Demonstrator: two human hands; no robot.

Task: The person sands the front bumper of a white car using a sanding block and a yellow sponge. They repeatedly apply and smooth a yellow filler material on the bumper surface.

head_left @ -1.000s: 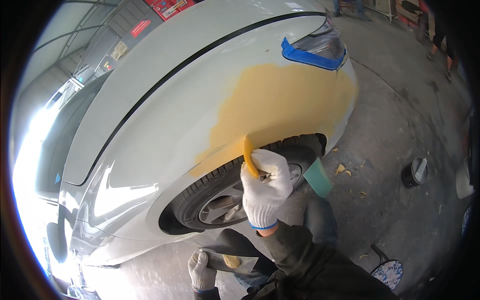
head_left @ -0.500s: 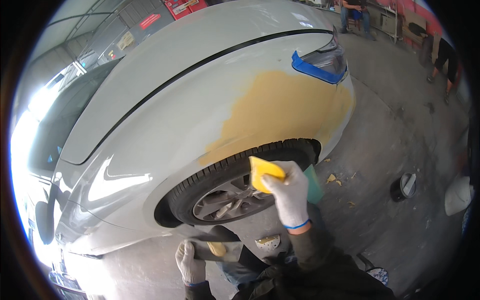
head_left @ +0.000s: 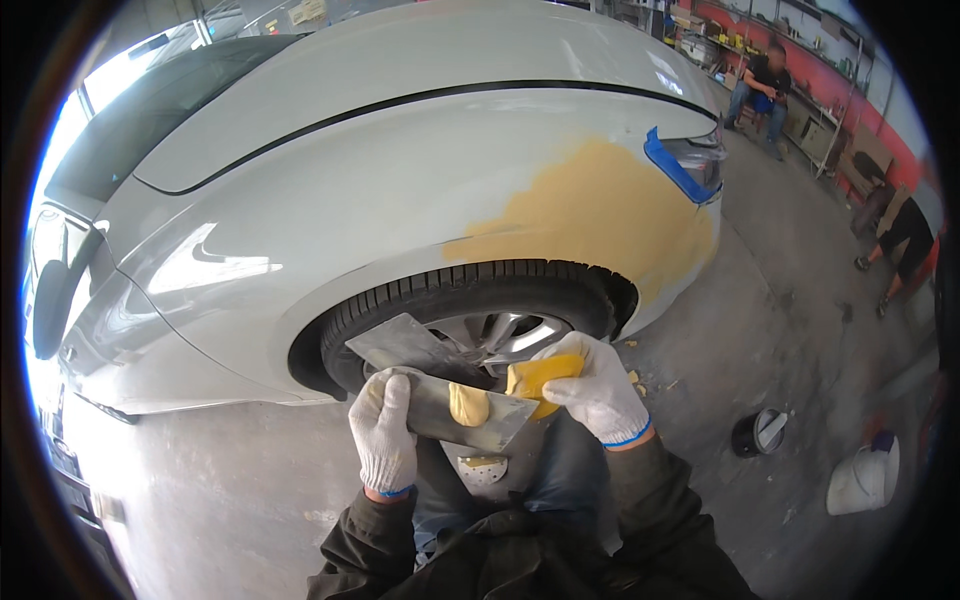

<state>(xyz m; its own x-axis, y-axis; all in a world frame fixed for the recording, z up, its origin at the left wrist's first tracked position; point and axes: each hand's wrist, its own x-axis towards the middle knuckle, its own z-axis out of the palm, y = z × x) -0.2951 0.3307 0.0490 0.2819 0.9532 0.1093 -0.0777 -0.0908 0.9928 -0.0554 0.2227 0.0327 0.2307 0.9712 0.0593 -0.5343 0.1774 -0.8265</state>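
Observation:
My left hand [head_left: 384,425], in a white knitted glove, grips the left end of a flat grey putty plate [head_left: 432,402]. A rounded dollop of pale yellow putty [head_left: 468,404] sits on that plate. Pinched in my gloved right hand [head_left: 605,390] is a yellow putty spreader [head_left: 540,380], its edge close to the plate's right end; I cannot tell whether they touch. Just beyond the plate, a second grey sheet [head_left: 405,342] overlaps the wheel; what holds it is hidden. Ahead, the pale car fender [head_left: 380,210] carries a broad patch of tan filler [head_left: 590,220] above the wheel [head_left: 470,320].
Blue tape [head_left: 678,168] edges the headlight. On the floor to the right stand a dark can [head_left: 750,437] and a white bucket [head_left: 862,478]. A white perforated half-round piece [head_left: 483,470] lies between my knees. Seated far off is a person [head_left: 765,90]; another person [head_left: 905,240] is farther right.
My right hand has come down from in front of the wheel, bringing the spreader to the putty plate. The left hand has raised the plate. The view has shifted, showing more of the right side.

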